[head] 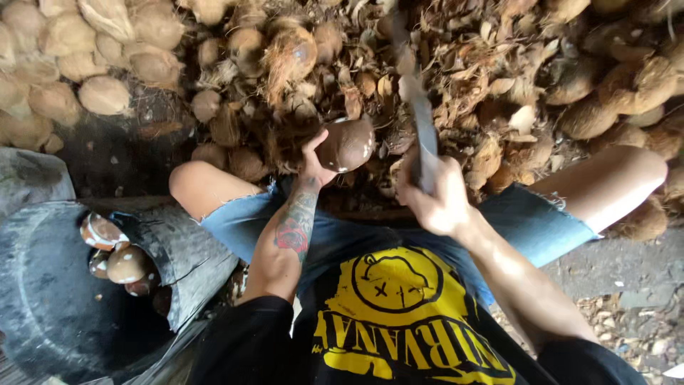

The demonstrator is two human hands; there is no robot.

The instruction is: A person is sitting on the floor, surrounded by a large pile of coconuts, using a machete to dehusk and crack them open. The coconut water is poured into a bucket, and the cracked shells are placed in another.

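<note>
Heaps of brown fibrous coconut husk (499,78) fill the upper frame, with pale stripped coconuts (103,94) piled upper left. A dark round tub (43,299) at lower left collects peeled nuts. The left hand (311,162) cups a smooth brown shelled coconut (347,145) at centre, steadying it; the right hand (436,196) grips a long blurred grey blade (420,121) just beside it.

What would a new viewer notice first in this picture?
At the centre, the left hand holds a brown, partly husked coconut, while the right hand grips a long blade raised beside it. Husks and coconuts are heaped across the top, and a dark tub at lower left holds peeled ones.
</note>
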